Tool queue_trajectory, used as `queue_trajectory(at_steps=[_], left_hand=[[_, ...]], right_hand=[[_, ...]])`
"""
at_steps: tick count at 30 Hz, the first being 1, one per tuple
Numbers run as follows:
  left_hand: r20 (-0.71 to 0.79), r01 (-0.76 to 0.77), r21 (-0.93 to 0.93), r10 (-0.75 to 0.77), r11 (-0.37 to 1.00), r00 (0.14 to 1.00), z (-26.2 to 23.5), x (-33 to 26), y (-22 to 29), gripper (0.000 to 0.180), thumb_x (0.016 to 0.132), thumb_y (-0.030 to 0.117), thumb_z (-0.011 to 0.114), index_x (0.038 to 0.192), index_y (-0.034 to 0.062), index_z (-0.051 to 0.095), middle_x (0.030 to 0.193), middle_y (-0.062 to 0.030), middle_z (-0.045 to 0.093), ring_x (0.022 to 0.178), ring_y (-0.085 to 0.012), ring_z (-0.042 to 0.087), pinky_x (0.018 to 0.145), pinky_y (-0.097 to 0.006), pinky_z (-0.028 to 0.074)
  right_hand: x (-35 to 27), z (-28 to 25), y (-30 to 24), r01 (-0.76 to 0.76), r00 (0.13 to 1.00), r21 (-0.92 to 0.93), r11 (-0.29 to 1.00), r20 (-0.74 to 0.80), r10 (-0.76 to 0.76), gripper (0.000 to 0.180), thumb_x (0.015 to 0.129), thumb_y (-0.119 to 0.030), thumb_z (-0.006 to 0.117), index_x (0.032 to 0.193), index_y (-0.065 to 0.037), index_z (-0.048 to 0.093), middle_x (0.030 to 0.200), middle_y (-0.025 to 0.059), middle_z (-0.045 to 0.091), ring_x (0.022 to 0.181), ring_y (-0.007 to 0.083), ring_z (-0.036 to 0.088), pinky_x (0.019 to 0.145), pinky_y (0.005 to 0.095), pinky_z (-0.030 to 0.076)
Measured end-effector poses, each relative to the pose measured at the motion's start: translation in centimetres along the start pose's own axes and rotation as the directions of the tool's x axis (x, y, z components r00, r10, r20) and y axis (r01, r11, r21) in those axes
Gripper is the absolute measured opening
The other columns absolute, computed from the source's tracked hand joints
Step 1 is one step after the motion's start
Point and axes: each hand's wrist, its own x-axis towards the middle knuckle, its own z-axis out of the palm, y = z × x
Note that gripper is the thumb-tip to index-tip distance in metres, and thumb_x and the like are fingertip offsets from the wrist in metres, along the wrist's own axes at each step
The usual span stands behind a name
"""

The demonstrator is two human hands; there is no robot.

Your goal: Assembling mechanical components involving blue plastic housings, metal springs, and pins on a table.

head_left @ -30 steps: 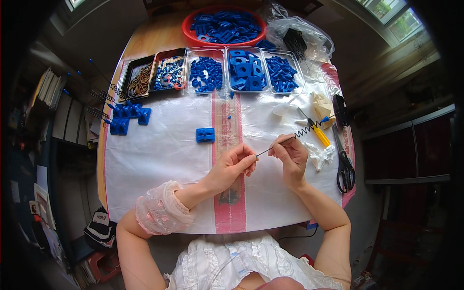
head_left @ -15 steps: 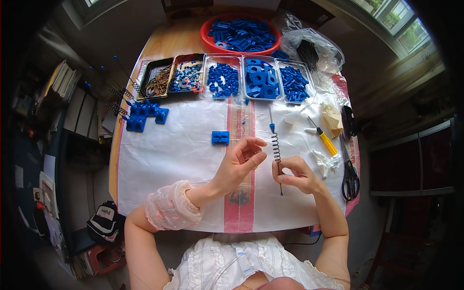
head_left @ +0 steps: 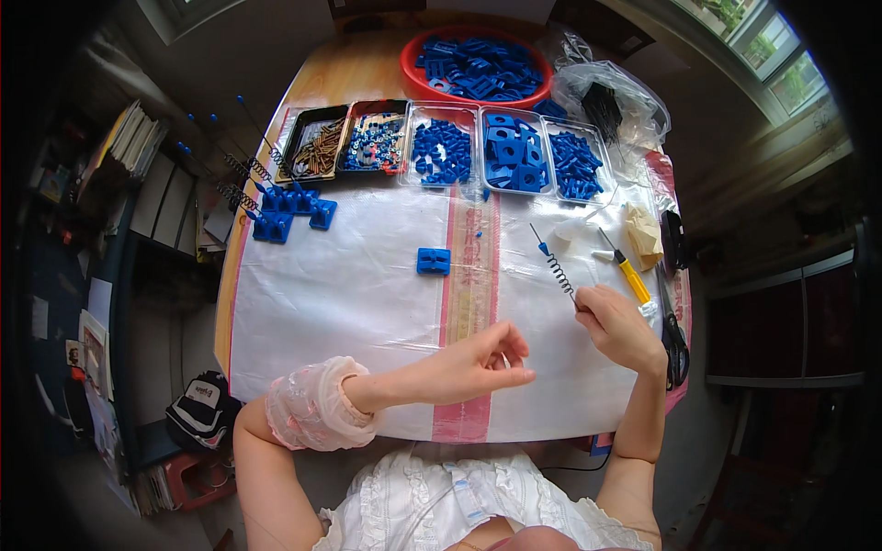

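My right hand (head_left: 617, 326) is closed round the lower end of a thin rod with a black coil spring (head_left: 559, 274) on it. The rod tilts up to the left, with a small blue cone-shaped piece (head_left: 543, 248) above the coil and a bare tip beyond. Its lower end is hidden by my fingers. Lower and further left, my left hand (head_left: 491, 361) hovers over the sheet with loosely curled fingers, apart from the thumb and holding nothing. A square blue plastic block (head_left: 434, 262) lies on the sheet ahead of my left hand.
Trays of brass screws (head_left: 319, 147), small nuts (head_left: 375, 142) and blue parts (head_left: 514, 154) stand in a row, before a red basin (head_left: 411, 78). Blue bases with springs (head_left: 285, 211) stand at left. A yellow-handled screwdriver (head_left: 634, 281) and black scissors (head_left: 675, 344) lie at right.
My right hand has moved right and slightly forward with the spring rod, which now leans left. My left hand has drawn back toward me, away from the spring.
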Motion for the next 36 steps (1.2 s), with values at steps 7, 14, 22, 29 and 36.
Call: queue_trajectory(at_steps=[7,14,22,29,36], left_hand=[[0.062,0.035,0.117,-0.042,0.992,0.997,-3.1,-3.5,1.8,0.025,0.104,0.022,0.066,0.120,0.0037,0.061,0.106,-0.0055,0.068,0.093,-0.0122,0.063,0.081,-0.028,0.052],[-0.324,0.017,0.285,0.079,0.959,0.943,-8.0,-4.1,2.8,0.015,0.103,0.012,0.066,0.114,0.0024,0.067,0.102,-0.0027,0.069,0.089,-0.0090,0.067,0.079,-0.025,0.053],[-0.495,0.237,0.507,0.055,0.829,0.867,-11.0,-4.5,4.3,0.013,0.100,0.014,0.070,0.106,0.0026,0.068,0.082,-0.0018,0.069,0.075,-0.0074,0.066,0.067,-0.023,0.050],[-0.596,0.274,0.546,0.137,0.792,0.791,-12.5,-4.4,1.9,0.027,0.089,0.012,0.082,0.111,0.0037,0.067,0.083,-0.0007,0.065,0.073,-0.0075,0.058,0.066,-0.024,0.048],[-0.521,0.148,0.608,0.251,0.780,0.816,-12.2,-3.2,-0.5,0.053,0.077,0.012,0.090,0.123,0.0031,0.066,0.099,-0.0057,0.063,0.080,-0.0146,0.057,0.074,-0.030,0.052]], right_hand=[[-0.5,0.6,-0.8,0.016,0.999,-0.131,0.991,-0.028,-0.020,0.007,0.092,-0.005,0.065,0.091,-0.001,0.059,0.091,0.0133,0.064,0.095,0.0340,0.060,0.083,0.0453,0.050],[0.3,1.8,-0.6,0.013,0.999,-0.246,0.969,-0.042,-0.025,0.007,0.091,-0.006,0.067,0.093,-0.002,0.061,0.095,0.0128,0.064,0.098,0.0325,0.061,0.085,0.0442,0.051],[0.4,1.9,-1.0,-0.040,0.998,-0.191,0.981,-0.052,0.031,0.013,0.090,-0.008,0.071,0.097,-0.002,0.062,0.097,0.0126,0.065,0.101,0.0318,0.062,0.088,0.0432,0.052],[0.0,0.1,-1.1,-0.085,0.970,-0.044,0.995,-0.234,0.072,0.019,0.089,-0.007,0.075,0.102,-0.001,0.063,0.096,0.0122,0.065,0.098,0.0302,0.062,0.085,0.0413,0.051],[2.0,-1.0,0.9,-0.169,0.886,0.347,0.923,-0.357,0.297,0.036,0.091,-0.014,0.080,0.120,0.000,0.064,0.106,0.0084,0.066,0.096,0.0195,0.059,0.080,0.0356,0.051]])
